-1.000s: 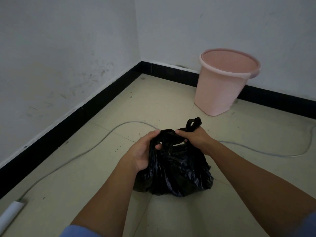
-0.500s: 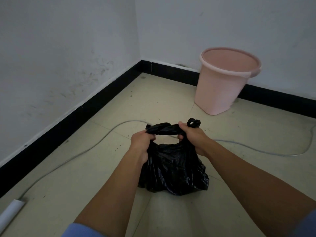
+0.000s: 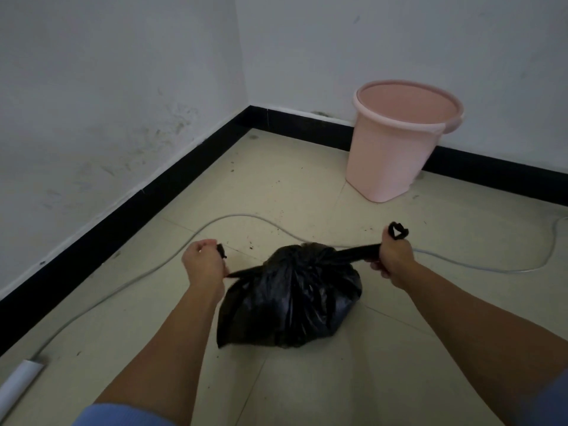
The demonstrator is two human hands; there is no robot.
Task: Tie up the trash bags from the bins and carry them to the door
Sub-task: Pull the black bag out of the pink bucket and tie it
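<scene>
A black trash bag [image 3: 292, 299] sits on the tiled floor [image 3: 307, 186], out of the pink bin [image 3: 396, 146] that stands near the back wall, so the lifting-out step looks done for this bin. The left hand [image 3: 204, 264] is clenched around one twisted handle of the bag, and the right hand [image 3: 392, 256] is clenched around the other, whose looped end pokes up above the fist. The two handles stretch taut in opposite directions from a gathered bunch at the bag's top, which reads as a knot being cinched; whether it is a first crossing or a finished knot is hard to tell, since the black plastic hides the folds. By my judgement the tying is well along but not surely complete. Still left are the carry to the door, which is not in view, and any other bins' bags. A grey cable [image 3: 147, 272] runs across the floor behind the bag, and a white tube [image 3: 18, 376] lies at the lower left.
</scene>
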